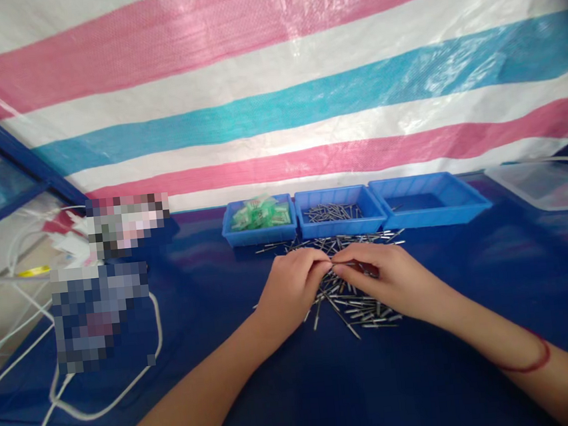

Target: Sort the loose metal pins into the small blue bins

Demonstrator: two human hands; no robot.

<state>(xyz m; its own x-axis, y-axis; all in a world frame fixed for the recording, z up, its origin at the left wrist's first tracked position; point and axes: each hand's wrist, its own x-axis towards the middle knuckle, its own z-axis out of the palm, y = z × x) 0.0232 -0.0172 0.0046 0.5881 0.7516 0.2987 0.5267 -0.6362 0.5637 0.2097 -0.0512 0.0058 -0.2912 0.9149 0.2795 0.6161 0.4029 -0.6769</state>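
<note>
A heap of thin metal pins (353,303) lies on the blue table cover (261,389), in front of three blue trays. My left hand (294,286) and my right hand (378,277) rest over the heap with fingertips meeting at its middle. Both hands have their fingers curled into a pinch; what they pinch is too small to make out. The left tray (259,221) holds green and clear plastic parts. The middle tray (339,211) holds more metal pins. The right tray (431,200) looks almost bare.
White cables (80,387) loop over the table's left part beside blurred-out items. A clear plastic box (547,184) stands at the far right. A striped pink, white and blue tarpaulin (272,93) hangs behind the trays.
</note>
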